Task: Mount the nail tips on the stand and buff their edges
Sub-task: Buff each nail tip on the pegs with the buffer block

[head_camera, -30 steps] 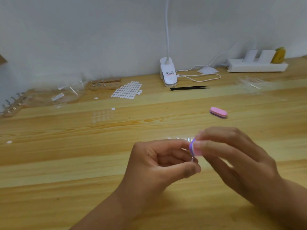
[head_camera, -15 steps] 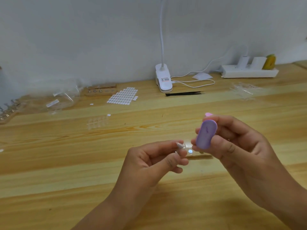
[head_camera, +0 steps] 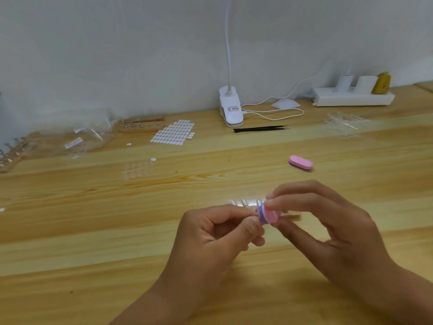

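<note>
1. Nail tips of clear plastic stand in a row on a low wooden stand on the table, just behind both hands.
2. At the left, the left hand has its fingers curled, thumb and forefinger pinched together on something small. It is most likely a single nail tip, though the fingertips hide it.
3. Touching that pinch is an oval pink-and-purple foam buffer block, which the right hand grips between thumb and curled fingers.
4. Judged from this, buffing is in hand: the block's edge meets the pinched piece, while the other nail tips wait mounted.
5. The next move calls for short, light strokes along the edge, with the left pinch firm, since so small a piece could flick away.
6. Room for moving, left to right:
   - clear plastic bags and a sheet of white oval stickers lie well apart at the back;
   - black tweezers lie near the white clip lamp;
   - a spare pink oval buffer lies nearest, behind the right hand;
   - bare wood runs between the hands and the table's near edge.
</note>
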`<state>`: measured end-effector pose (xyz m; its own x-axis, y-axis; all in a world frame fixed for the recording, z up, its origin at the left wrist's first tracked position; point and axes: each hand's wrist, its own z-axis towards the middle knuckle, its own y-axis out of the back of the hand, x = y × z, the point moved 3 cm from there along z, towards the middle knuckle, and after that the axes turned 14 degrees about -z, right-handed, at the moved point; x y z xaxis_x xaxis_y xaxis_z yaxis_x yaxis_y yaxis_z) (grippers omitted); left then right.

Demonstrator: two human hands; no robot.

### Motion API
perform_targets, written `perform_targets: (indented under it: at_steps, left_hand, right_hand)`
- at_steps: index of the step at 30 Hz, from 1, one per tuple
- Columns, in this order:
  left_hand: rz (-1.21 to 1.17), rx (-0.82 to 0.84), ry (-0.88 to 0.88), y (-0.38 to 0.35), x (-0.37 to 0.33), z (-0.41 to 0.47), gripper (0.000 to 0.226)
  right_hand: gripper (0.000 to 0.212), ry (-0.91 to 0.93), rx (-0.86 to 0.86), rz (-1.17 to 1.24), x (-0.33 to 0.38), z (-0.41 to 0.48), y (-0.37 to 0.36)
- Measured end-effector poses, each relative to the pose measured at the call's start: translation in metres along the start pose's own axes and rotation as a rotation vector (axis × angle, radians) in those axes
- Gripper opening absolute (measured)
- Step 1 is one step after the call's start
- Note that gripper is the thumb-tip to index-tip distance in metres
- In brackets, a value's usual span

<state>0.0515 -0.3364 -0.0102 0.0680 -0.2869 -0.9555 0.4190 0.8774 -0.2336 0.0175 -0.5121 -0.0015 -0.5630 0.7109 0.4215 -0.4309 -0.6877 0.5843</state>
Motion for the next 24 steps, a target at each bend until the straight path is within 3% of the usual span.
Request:
perform_targets:
  at_steps: [5, 10, 14, 19, 24]
  left_hand:
    - [0.008, 0.025, 0.008, -0.002, -0.001, -0.003, 0.021]
    - [0.05, 0.05, -0.004, -0.003, -0.002, -0.004, 0.018]
    - [0.028, 0.034, 0.026, 0.0, -0.001, -0.002, 0.017]
    - [0.079, 0.06, -0.028, -0.002, -0.002, -0.002, 0.017]
    - [0.048, 0.038, 0.022, 0.001, 0.002, 0.001, 0.011]
  right_hand:
    - [0.018, 0.008, -0.051, -0.125, -0.01, 0.002, 0.006]
    - [0.016, 0.255, -0.046, -0.13, 0.003, -0.004, 0.003]
    - [0.014, 0.218, -0.063, -0.208, -0.006, 0.0, 0.006]
    - [0.027, 0.311, -0.052, -0.212, 0.003, -0.005, 0.003]
    - [0.02, 0.246, -0.067, -0.259, -0.007, 0.001, 0.005]
